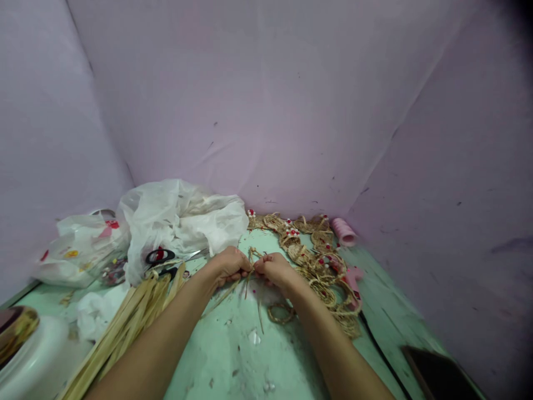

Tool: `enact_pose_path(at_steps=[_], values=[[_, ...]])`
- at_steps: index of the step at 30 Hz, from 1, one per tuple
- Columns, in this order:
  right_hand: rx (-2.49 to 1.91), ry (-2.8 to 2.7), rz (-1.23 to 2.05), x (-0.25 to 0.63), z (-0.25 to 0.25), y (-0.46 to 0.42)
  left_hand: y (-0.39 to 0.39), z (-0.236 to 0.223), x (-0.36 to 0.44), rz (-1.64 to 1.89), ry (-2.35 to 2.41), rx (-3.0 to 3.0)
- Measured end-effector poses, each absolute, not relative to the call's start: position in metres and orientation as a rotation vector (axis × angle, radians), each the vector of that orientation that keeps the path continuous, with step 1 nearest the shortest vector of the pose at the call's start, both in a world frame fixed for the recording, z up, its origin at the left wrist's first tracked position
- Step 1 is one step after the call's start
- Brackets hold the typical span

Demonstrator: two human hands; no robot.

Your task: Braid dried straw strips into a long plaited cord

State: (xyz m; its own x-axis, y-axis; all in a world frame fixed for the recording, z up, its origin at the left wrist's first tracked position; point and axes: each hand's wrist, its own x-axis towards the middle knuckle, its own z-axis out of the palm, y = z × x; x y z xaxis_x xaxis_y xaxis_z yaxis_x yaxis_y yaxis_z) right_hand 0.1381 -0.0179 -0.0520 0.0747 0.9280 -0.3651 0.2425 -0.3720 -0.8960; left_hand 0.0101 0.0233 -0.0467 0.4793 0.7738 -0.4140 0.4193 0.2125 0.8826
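Note:
My left hand (230, 265) and my right hand (275, 269) meet over the green table (233, 355), fingers pinched together on a small piece of twisted straw (252, 261). Loose ends of the straw hang down from the pinch toward the table. A small braided straw ring (281, 314) lies just below my right wrist. A bundle of flat straw strips (125, 328) lies along my left forearm.
A pile of woven straw ornaments with red and white beads (310, 250) lies to the right. A pink thread spool (343, 231), a pink glue gun (353, 280), black scissors (161, 258), white plastic bags (179, 219) and a white container (33, 355) stand around. Purple cloth walls enclose the table.

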Motion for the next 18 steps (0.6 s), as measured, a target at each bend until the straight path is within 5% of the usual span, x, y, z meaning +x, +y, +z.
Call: enact_pose_path(at_steps=[18], values=[[-1.592, -1.047, 1.417, 0.137, -0.059, -0.019, 0.010, -0.018, 0.012, 0.187, 1.484, 1.814]])
